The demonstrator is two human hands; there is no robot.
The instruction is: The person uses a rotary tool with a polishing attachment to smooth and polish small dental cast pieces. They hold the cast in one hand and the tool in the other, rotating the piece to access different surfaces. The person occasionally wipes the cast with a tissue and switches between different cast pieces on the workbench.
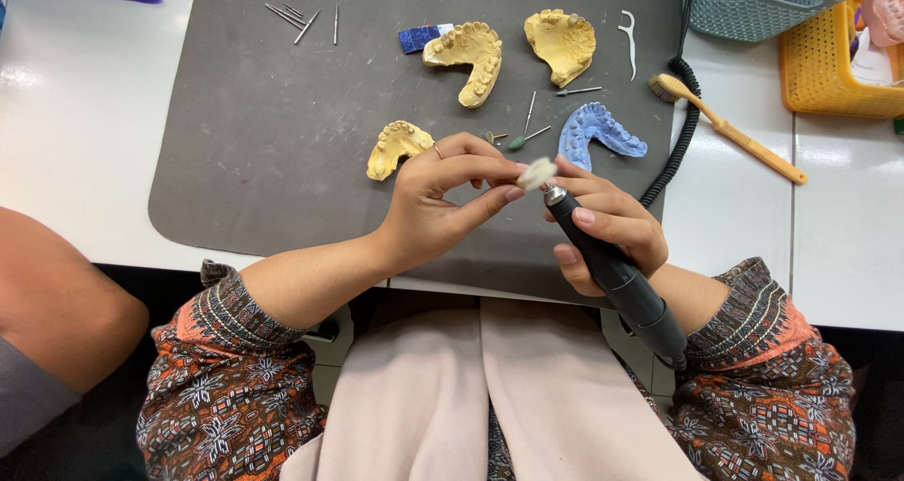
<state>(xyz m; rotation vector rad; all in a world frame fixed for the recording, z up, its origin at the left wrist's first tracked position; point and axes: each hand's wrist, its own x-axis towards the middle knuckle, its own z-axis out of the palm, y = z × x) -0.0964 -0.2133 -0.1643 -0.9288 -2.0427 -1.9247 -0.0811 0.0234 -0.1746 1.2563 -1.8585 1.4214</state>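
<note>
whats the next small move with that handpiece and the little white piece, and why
Probably ease the white piece onto the tip of the black handpiece. The left hand pinches the piece by its fingertips right at the tip, and the right hand grips the handpiece angled up toward it. Whether they already touch, I cannot tell.

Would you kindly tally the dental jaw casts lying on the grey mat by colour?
Yellow plaster jaw casts: 3, at upper middle, upper right and beside the left hand
Blue plaster jaw cast: 1
Total: 4, all on the grey mat
</note>
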